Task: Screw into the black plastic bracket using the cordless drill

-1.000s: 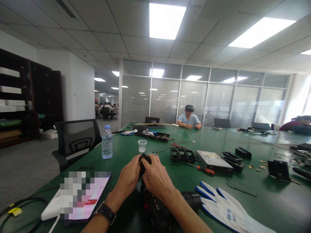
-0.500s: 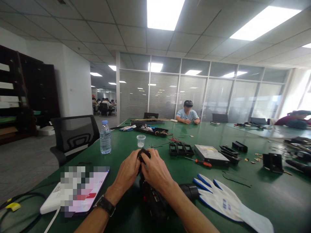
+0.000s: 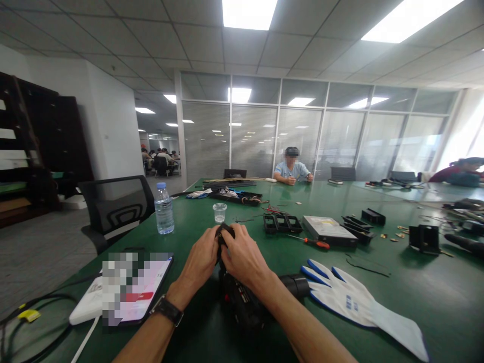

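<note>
Black part (image 3: 224, 227): It is up between the two hands, over the green table (image 3: 272, 252). Only a bit of its dark top shows. Fingers hide the rest, so I cannot tell what shape it is.

Left hand (image 3: 202, 256): Its fingers are bent and clamped on the black part. The tips are tucked out of sight. A dark watch (image 3: 169, 309) is on the wrist.

Right hand (image 3: 245, 256): Its fingers are clamped on the black part too. I can see the back of the hand well, but the fingertips are hard to make out.

Black tool (image 3: 242, 300): It lies below the hands. The right arm covers some of it. A round black end (image 3: 297, 286) pokes out past the arm, and I cannot tell if it is the same tool.

White and blue glove (image 3: 346, 297): It lies just right of that round end. Its cuff goes down to the bottom edge.

Phone (image 3: 149, 295): It is on the left, with big blurry squares over part of it and over the white box (image 3: 86, 306) beside it.

Clear cup (image 3: 219, 213): It stands just behind the hands.

Screwdriver (image 3: 317, 244): It lies between the black frame (image 3: 282, 225) and the flat gray box (image 3: 328, 233).

Other person (image 3: 291, 169): They sit across the table. Their hands are too small to read.
</note>
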The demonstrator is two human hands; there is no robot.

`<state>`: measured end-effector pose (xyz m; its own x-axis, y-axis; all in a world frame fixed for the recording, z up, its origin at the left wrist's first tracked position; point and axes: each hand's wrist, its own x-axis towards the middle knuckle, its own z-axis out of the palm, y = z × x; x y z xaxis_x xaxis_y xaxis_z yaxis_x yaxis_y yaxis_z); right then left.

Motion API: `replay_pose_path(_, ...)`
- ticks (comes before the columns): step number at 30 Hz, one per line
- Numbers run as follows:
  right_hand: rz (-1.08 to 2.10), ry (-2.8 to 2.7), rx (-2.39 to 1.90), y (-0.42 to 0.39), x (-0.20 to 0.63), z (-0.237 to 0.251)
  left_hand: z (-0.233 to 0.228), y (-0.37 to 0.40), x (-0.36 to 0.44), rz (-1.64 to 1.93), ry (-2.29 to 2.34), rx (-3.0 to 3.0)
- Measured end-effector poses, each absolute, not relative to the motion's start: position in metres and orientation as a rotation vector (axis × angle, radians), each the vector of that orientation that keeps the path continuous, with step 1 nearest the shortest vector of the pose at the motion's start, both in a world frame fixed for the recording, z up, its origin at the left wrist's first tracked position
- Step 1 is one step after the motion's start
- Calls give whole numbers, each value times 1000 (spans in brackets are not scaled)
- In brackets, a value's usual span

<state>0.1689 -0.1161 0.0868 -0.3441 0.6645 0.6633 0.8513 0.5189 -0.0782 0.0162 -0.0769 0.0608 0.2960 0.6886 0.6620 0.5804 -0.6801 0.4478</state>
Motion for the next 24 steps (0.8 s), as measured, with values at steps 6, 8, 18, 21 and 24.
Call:
replay_pose_path(6,-375,-2128,-1213,-115,171,86,61,-78,20,1364,1243,2399)
replay_pose_path(8,-370,-2131,-1226,-116,171,85,62,-80,21,1375,1269,2387)
replay_pose_path(18,-355,-2130,-1216,-109,173,75,59,-80,18,1283,1294,2535)
replay_pose_path(21,-384,-2134,-1238,-108,174,74,57,-79,18,1240,1281,2608)
replay_pose_path(24,-398,-2134,-1270,-108,175,74,57,-79,18,1229,1262,2637)
